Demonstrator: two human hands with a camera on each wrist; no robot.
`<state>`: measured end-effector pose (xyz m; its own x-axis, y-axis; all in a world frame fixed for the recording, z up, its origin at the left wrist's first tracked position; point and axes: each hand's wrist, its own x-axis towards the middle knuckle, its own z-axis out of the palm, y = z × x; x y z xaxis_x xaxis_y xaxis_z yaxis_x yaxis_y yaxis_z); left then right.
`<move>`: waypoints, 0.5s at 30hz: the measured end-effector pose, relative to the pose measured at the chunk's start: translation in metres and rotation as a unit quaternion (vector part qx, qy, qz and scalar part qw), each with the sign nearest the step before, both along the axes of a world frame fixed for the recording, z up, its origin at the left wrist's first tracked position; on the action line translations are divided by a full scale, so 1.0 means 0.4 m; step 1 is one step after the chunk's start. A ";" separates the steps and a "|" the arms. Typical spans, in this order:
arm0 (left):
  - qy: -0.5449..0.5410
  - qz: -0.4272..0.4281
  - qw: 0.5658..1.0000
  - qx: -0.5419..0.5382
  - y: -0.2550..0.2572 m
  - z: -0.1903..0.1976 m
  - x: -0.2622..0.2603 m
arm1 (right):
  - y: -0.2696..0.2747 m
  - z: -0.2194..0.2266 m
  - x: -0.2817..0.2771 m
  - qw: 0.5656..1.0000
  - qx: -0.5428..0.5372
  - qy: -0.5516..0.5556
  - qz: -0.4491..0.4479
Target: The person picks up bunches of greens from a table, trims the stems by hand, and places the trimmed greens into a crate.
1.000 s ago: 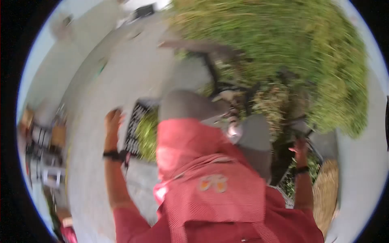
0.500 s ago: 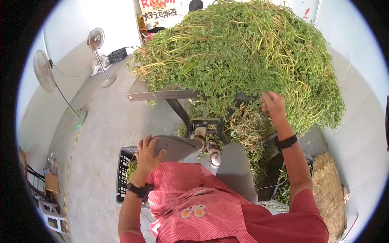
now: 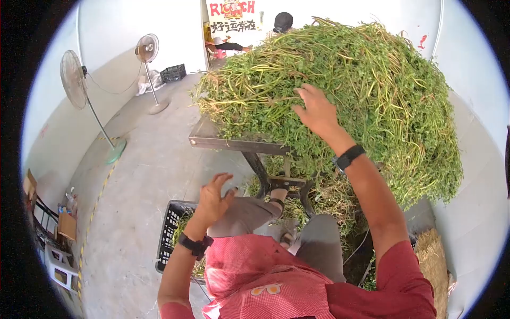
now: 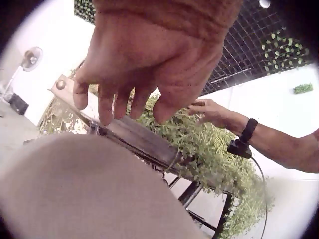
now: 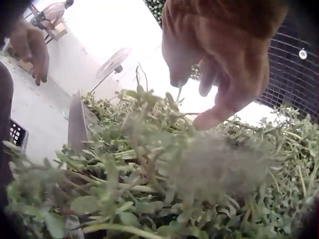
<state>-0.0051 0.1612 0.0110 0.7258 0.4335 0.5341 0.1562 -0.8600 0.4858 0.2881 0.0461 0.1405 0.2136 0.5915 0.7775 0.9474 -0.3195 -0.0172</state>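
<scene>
A big heap of leafy green plants with pale stems (image 3: 361,101) covers a table with a metal edge (image 3: 239,144). Over the near part of the heap is my right hand (image 3: 319,112), its thumb apart from the fingers. In the right wrist view, the fingertips of the right hand (image 5: 219,64) hang right at the top stems, loosely bent, with a thin stem showing by one finger. My left hand (image 3: 213,201) hovers above my left knee, fingers loosely bent and holding nothing; in the left wrist view the same hand (image 4: 149,64) shows its palm side.
A black crate (image 3: 169,234) with greens stands on the floor at my left. Cut plants (image 3: 334,204) lie under the table. Two standing fans (image 3: 74,80) are at the far left. A straw bundle (image 3: 433,266) leans at my right. Someone in a black cap (image 3: 283,22) is behind the heap.
My right hand has gone from low at my right side, up past the heap's near edge, to over its leaves. The left hand has moved in from the left to above my knee.
</scene>
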 end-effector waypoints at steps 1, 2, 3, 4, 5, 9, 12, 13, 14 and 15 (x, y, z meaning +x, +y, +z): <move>-0.001 0.002 1.000 -0.002 0.010 0.022 0.014 | 0.025 -0.003 0.013 1.000 -0.003 -0.010 -0.009; -0.019 0.007 0.998 -0.054 0.015 0.049 0.024 | 0.044 -0.003 0.030 1.000 -0.004 -0.010 -0.008; -0.037 0.011 0.994 -0.105 0.019 0.063 0.035 | 0.062 0.000 0.045 0.993 -0.100 0.054 -0.028; -0.036 0.011 0.994 -0.104 0.021 0.059 0.049 | 0.074 0.002 0.059 0.973 -0.194 0.117 -0.048; -0.046 0.011 0.991 -0.128 0.019 0.047 0.064 | 0.079 -0.004 0.068 0.973 -0.192 0.118 -0.049; -0.090 -0.031 0.979 -0.180 0.001 -0.009 0.138 | 0.053 -0.047 0.080 0.984 -0.124 0.127 0.032; -0.111 -0.030 0.969 -0.219 -0.011 0.018 0.187 | 0.015 -0.082 0.091 0.988 -0.104 0.107 0.044; -0.108 -0.031 0.969 -0.220 -0.015 0.030 0.199 | -0.008 -0.080 0.086 0.987 -0.109 0.111 0.044; -0.128 -0.022 0.969 -0.212 -0.015 0.045 0.211 | -0.028 -0.077 0.080 0.986 -0.114 0.115 0.046; -0.148 -0.011 0.968 -0.204 -0.011 0.054 0.220 | -0.049 -0.071 0.072 0.985 -0.115 0.116 0.047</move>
<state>0.0829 0.1568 0.0328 0.5785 0.6384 0.5077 -0.0589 -0.5882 0.8066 0.3168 0.0267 0.1123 0.3052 0.7725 0.5569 0.9523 -0.2504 -0.1745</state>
